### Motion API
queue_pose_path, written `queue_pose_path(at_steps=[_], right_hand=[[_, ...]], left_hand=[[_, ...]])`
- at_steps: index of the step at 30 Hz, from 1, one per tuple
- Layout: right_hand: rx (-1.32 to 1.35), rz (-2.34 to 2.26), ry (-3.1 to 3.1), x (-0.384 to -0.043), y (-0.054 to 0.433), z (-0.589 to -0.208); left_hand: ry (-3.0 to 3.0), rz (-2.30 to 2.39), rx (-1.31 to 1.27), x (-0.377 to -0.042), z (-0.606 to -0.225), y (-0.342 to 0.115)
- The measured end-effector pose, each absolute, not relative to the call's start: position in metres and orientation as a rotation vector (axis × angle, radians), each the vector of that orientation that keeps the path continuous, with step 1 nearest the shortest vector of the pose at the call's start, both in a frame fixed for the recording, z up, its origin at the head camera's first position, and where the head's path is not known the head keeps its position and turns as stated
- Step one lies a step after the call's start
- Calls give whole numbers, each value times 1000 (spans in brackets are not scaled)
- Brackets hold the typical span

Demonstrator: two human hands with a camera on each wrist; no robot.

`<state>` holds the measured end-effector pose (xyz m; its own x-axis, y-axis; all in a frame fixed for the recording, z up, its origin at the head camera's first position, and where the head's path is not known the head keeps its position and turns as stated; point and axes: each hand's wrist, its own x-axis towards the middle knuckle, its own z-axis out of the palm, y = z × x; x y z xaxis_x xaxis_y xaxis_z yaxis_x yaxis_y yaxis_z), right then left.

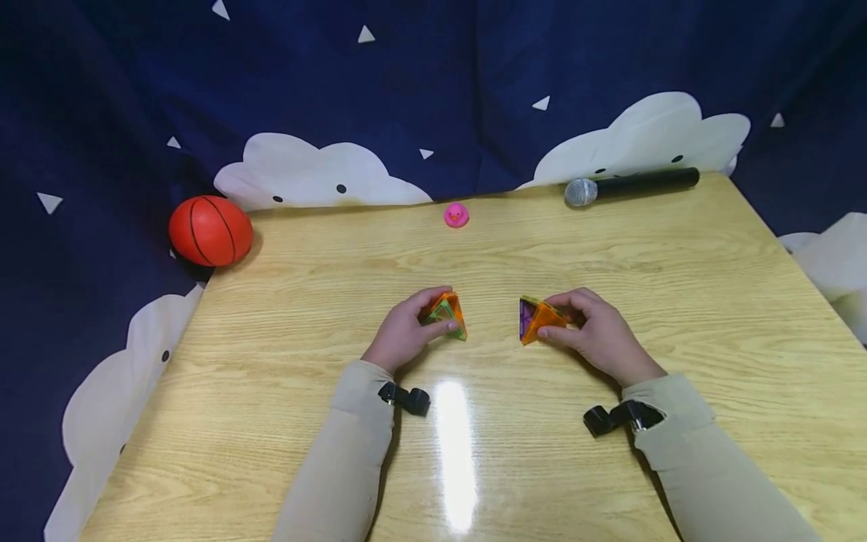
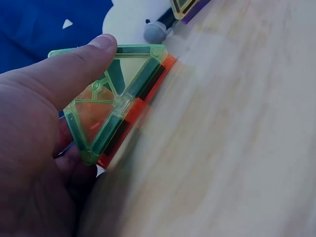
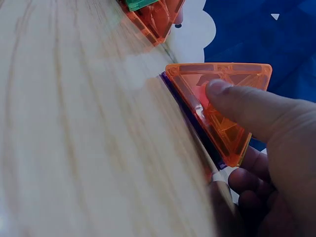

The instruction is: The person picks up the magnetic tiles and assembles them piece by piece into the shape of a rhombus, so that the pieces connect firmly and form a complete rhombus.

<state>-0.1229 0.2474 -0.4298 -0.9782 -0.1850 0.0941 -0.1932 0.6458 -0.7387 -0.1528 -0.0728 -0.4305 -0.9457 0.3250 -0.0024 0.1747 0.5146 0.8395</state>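
Note:
My left hand [image 1: 404, 330] grips see-through triangular magnetic tiles, with the thumb across a green tile [image 2: 143, 74] and the fingers behind. Orange tiles [image 2: 129, 118] show along the green one's edge. In my right hand [image 1: 603, 336] is another group of triangular magnetic tiles. The thumb presses an orange tile [image 3: 190, 81] on the near face, while a purple tile [image 3: 190, 116] runs along the side facing the left hand. A yellow edge [image 1: 530, 299] shows at the top of this group. The two groups are apart, facing each other close over the table.
On the wooden table [image 1: 305, 263], a pink rubber duck [image 1: 457, 215] sits at the far edge. A black microphone [image 1: 643, 184] lies at the back right. A red ball [image 1: 211, 231] rests at the left edge. Behind hangs a dark blue cloud-patterned cloth [image 1: 433, 83].

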Motion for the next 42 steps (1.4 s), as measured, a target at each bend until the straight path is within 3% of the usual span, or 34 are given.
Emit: queue_pose_path(at_steps=[31,42], right_hand=[[503,1190,-2856,-137,234,-432],[407,1157,-2828,-135,232,-432]], left_hand=[[2620,1230,626,-152,-427,-39],[2637,1186,579,-156,-422,-54]])
